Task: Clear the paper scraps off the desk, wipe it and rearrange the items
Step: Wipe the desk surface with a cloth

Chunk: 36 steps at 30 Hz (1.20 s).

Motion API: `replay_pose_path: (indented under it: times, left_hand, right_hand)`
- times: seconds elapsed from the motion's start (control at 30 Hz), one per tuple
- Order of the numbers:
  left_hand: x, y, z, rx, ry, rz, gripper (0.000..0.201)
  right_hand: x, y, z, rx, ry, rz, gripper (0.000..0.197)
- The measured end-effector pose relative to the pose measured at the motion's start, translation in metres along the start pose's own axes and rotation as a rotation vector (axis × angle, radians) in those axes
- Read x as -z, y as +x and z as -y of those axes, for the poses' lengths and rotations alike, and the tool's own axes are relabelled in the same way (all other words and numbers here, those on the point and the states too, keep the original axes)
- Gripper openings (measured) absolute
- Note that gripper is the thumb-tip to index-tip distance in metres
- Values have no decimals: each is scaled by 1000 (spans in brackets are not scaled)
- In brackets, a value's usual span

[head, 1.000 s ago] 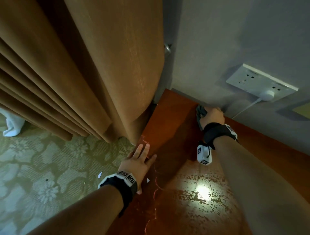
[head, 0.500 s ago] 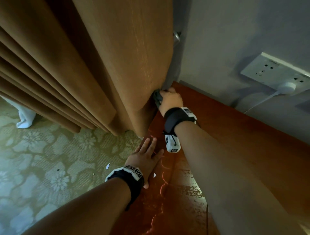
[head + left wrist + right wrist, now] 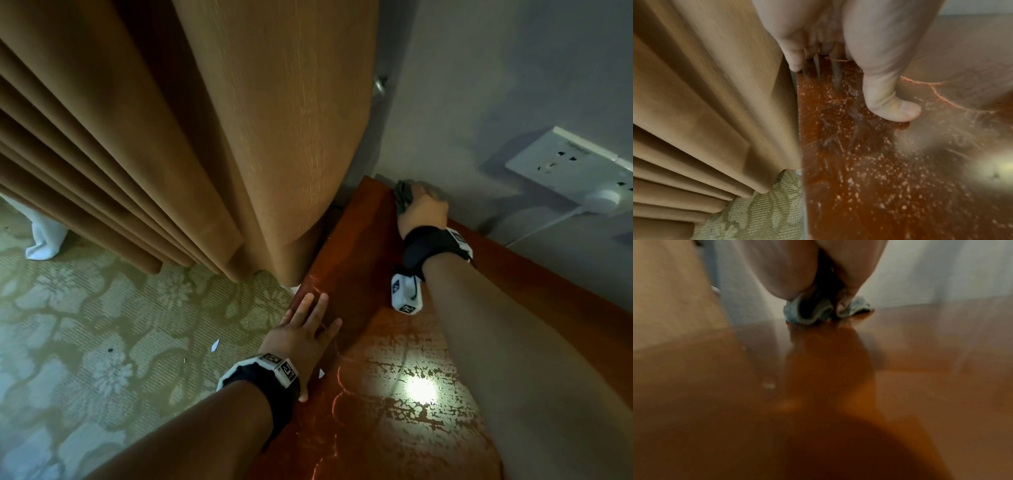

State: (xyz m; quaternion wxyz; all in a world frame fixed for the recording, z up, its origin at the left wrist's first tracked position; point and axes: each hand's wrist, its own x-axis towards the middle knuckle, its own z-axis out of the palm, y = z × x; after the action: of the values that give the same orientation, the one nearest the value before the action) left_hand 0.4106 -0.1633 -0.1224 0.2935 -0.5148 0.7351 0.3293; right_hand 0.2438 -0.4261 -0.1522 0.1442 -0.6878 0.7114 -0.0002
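The right grip [image 3: 424,214] is curled round a bunched cloth [image 3: 400,196], pressing it on the far corner of the desk [image 3: 394,428], against the wall [image 3: 513,85]. The left grip [image 3: 303,335] lies flat on the desk's left edge, fingers straight and slightly spread. A paper scrap [image 3: 214,345] lies on the carpet [image 3: 85,342] left of the desk; a smaller scrap [image 3: 321,373] sits at that edge.

No legible text; socket [image 3: 565,161] print too small
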Motion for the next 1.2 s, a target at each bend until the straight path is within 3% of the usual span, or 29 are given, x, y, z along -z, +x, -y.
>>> replay_pose_path:
  times: [0.17, 0.33, 0.47, 0.57, 0.77, 0.87, 1.0, 1.1, 1.2]
  left_hand:
    - [6, -5, -2, 5, 15, -4, 133]
    - [6, -6, -4, 25, 42, 1, 134]
    - [8, -6, -4, 39, 53, 22, 133]
    - [10, -7, -4, 45, 51, 26, 132]
    - [10, -7, -4, 42, 50, 42, 134]
    - [9, -7, -4, 40, 26, 30, 135]
    - [4, -5, -2, 32, -1, -1, 137]
    - [0, -2, 2, 20, -8, -19, 136]
    - [-1, -1, 2, 17, 6, -27, 136]
  right_hand:
    - [2, 3, 47, 93, -91, 63, 52]
    - [12, -10, 68, 162, -214, 145, 57]
    - [1, -40, 83, 329, -184, 195, 54]
    - [-13, -80, 84, 468, -115, 199, 50]
    - [-23, -149, 45, 545, -1, 204, 55]
    - [-22, -138, 31, 542, -29, 161, 54]
    - [-15, -78, 24, 458, -60, 33, 47]
    - [-11, -47, 23, 385, -141, 91, 50]
    - [-13, -53, 26, 400, -199, 120, 53]
